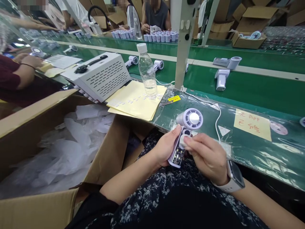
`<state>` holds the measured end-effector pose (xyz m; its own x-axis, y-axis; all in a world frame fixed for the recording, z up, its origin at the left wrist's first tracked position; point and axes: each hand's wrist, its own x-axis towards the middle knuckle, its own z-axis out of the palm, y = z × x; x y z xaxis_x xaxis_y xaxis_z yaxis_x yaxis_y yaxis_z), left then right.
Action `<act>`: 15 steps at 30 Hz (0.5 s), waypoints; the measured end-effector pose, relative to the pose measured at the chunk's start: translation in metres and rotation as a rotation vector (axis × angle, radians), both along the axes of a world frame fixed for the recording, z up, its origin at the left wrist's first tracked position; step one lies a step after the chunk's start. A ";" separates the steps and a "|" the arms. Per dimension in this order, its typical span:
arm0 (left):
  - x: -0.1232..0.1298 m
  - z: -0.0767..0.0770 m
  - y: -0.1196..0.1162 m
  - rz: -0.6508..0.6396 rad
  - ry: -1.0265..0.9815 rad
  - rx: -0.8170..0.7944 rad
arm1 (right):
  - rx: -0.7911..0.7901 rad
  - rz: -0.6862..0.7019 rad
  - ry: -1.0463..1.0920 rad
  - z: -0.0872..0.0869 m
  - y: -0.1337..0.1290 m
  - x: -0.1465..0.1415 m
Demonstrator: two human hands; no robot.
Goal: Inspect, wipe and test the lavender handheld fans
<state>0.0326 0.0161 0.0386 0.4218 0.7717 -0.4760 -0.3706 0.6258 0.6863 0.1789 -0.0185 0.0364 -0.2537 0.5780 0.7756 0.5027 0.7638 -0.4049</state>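
Note:
A small lilac hand-held fan (188, 122) with a round head and a lit display on its handle is held upright above my lap. My left hand (165, 146) grips the handle from the left. My right hand (207, 156), with a white watch on its wrist, presses its fingertips on the front of the handle just below the round head. A white cable (217, 122) runs over the plastic-covered bench right behind the fan.
An open cardboard box (47, 149) full of clear plastic bags stands at my left. Yellow sheets (135, 100), a water bottle (147, 71) and a white vented machine (100, 74) sit ahead. More fans (221, 78) lie on the green conveyor (250, 86). Other people work across and at left.

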 end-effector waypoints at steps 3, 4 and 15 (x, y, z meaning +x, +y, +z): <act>-0.002 -0.003 0.005 0.021 -0.101 0.032 | -0.004 0.182 -0.064 -0.001 -0.012 -0.009; -0.004 -0.004 0.007 0.009 -0.129 0.040 | -0.004 0.231 -0.098 0.000 -0.015 -0.010; -0.013 0.000 0.013 0.058 -0.147 0.191 | -0.335 -0.324 -0.038 0.021 0.066 0.053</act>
<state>0.0198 0.0289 0.0386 0.4278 0.8668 -0.2563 -0.5069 0.4648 0.7260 0.2320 0.0479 0.0572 -0.0432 0.8490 0.5266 0.7131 0.3954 -0.5790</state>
